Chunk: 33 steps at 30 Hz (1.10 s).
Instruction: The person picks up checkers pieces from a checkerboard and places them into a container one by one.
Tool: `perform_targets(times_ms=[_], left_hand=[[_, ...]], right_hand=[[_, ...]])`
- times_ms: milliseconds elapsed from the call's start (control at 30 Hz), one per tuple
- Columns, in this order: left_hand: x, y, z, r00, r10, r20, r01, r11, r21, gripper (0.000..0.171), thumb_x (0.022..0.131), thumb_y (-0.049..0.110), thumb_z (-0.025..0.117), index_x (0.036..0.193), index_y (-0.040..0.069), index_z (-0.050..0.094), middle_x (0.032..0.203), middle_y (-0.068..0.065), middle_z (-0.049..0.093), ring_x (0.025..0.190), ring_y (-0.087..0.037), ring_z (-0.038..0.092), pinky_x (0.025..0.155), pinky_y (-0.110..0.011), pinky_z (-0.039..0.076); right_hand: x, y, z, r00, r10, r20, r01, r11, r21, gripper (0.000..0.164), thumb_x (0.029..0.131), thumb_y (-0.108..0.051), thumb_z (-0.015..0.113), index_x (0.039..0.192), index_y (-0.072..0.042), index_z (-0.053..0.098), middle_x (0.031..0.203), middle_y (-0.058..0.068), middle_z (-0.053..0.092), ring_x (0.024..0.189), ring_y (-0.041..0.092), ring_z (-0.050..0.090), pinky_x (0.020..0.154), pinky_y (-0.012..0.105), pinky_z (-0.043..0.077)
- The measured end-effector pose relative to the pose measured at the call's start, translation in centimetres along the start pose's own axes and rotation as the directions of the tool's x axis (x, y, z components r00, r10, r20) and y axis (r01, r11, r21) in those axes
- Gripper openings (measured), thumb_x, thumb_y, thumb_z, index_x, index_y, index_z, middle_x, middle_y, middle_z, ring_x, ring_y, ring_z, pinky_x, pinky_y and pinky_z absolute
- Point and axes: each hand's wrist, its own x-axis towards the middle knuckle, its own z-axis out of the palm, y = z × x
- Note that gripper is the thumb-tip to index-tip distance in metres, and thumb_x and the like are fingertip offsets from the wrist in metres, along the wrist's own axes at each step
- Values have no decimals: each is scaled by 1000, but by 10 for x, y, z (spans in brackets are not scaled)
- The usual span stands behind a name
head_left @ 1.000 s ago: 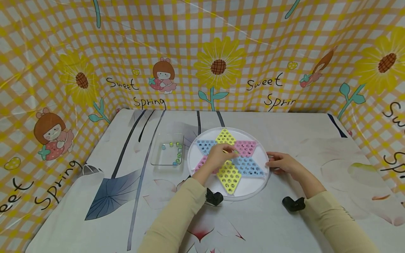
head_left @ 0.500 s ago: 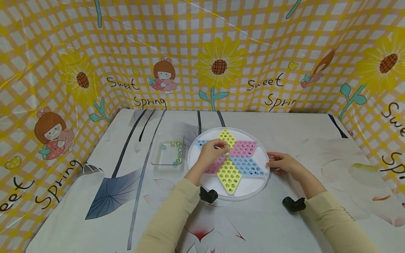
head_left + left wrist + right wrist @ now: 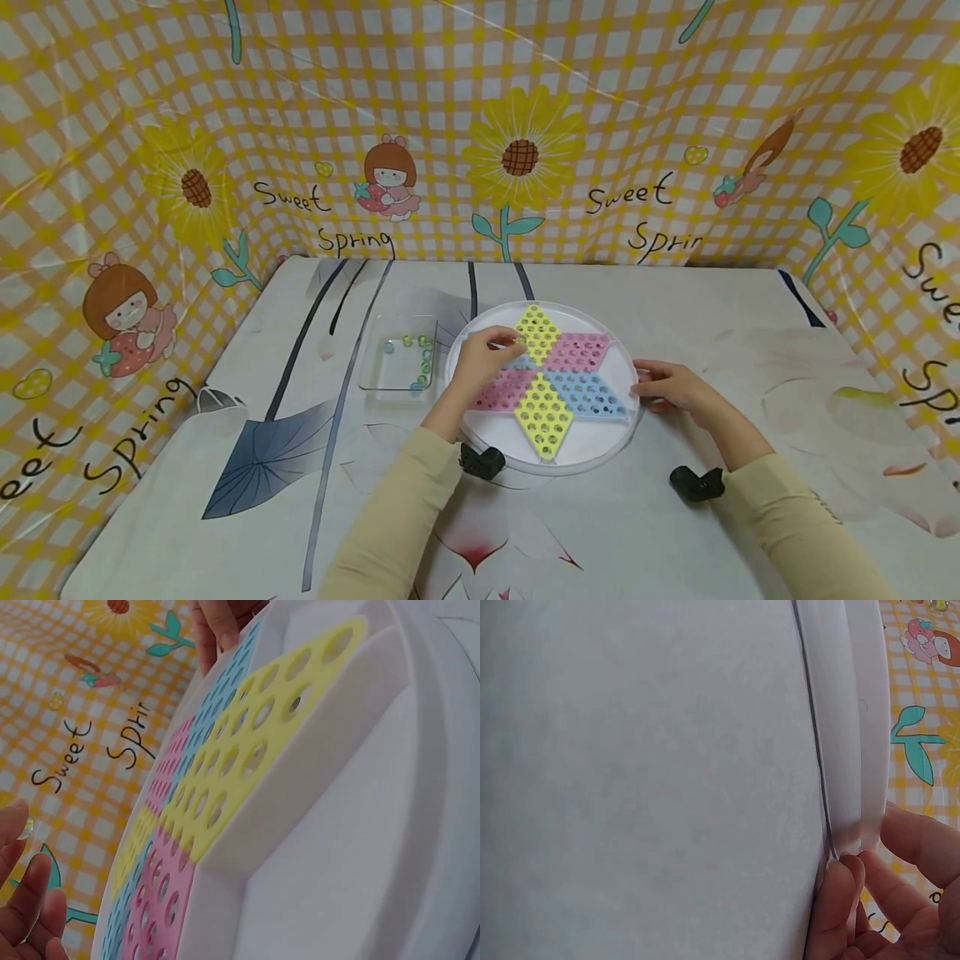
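Note:
A round white Chinese checkers board (image 3: pixel 543 462) with a star of yellow, pink and blue hole sections lies on the table. Over its left blue section is my left hand (image 3: pixel 480 362). Between its thumb and fingers, the left wrist view shows a small clear yellowish marble (image 3: pixel 28 829). My right hand (image 3: pixel 675 390) holds the board's right rim. Seen from the right wrist, the thumb (image 3: pixel 922 844) is on one side of the rim and the fingertips are on the other. Left of the board, a clear plastic box (image 3: pixel 397 387) contains several green and blue marbles (image 3: pixel 425 367).
Black wrist mounts (image 3: pixel 482 461) sit below both forearms, close over the table. A white cloth printed with leaves and petals covers the tabletop (image 3: pixel 600 533). Yellow checked fabric (image 3: pixel 450 75) forms walls at the back and sides.
My left hand has moved left across the board from near its centre to the left blue section, uncovering the middle of the star. The right hand stays at the rim.

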Motion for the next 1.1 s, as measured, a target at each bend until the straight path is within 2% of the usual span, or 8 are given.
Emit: perform_targets(times_ms=[67, 200, 467, 633, 800, 933, 1100], left_hand=[[-1, 0, -3, 1000, -7, -13, 7, 1000, -4, 27, 84, 29, 66, 106, 13, 66, 97, -3, 64, 85, -16, 58, 70, -26, 47], [-1, -3, -8, 999, 1, -35, -1, 1000, -15, 26, 84, 27, 66, 106, 13, 66, 96, -3, 64, 85, -16, 56, 72, -27, 46], [-2, -7, -18, 998, -19, -68, 10, 991, -130, 25, 83, 22, 68, 103, 7, 65, 97, -8, 63, 85, -16, 55, 70, -25, 45], [-2, -9, -29, 992, -47, -117, 34, 994, -108, 24, 82, 24, 68, 102, 9, 66, 97, -7, 63, 86, -18, 55, 69, -24, 43], [-2, -9, -40, 986, -80, -146, 68, 994, -90, 27, 83, 26, 68, 105, 11, 66, 100, -6, 62, 90, -19, 54, 74, -28, 43], [-2, -10, -48, 982, -74, -175, 57, 993, -102, 26, 83, 24, 68, 104, 9, 66, 100, -8, 62, 90, -19, 55, 76, -29, 44], [-2, -11, -59, 973, -104, -206, 80, 989, -121, 26, 82, 24, 69, 103, 9, 66, 101, -7, 62, 91, -20, 56, 77, -29, 46]], right_hand=[[0, 0, 0, 1000, -21, 13, 21, 1000, -23, 68, 86, -25, 63, 139, 2, 30, 98, 9, 45, 87, 18, 46, 69, 22, 48], [-2, -1, 1, 1000, -14, 8, 15, 1000, -13, 67, 86, -24, 63, 139, 1, 32, 97, 8, 44, 86, 18, 46, 68, 22, 48], [0, -1, 0, 1000, -14, 25, 15, 1000, -13, 67, 87, -24, 62, 140, 1, 29, 99, 8, 44, 88, 19, 46, 69, 21, 48], [-2, -2, 1, 999, -17, 28, 18, 1000, -18, 67, 87, -23, 61, 140, 1, 29, 99, 8, 43, 88, 19, 46, 69, 22, 48], [-1, -1, -1, 1000, -20, 23, 20, 1000, -13, 68, 86, -24, 62, 140, 2, 29, 99, 7, 44, 86, 16, 46, 69, 22, 48], [-2, -1, -2, 999, -23, 25, 23, 1000, -1, 74, 83, -29, 66, 139, 3, 29, 99, 7, 45, 85, 15, 47, 69, 22, 48], [-1, 0, -1, 1000, -1, 15, 1, 1000, 18, 72, 82, -27, 67, 139, 0, 32, 99, 8, 44, 84, 14, 48, 69, 21, 48]])
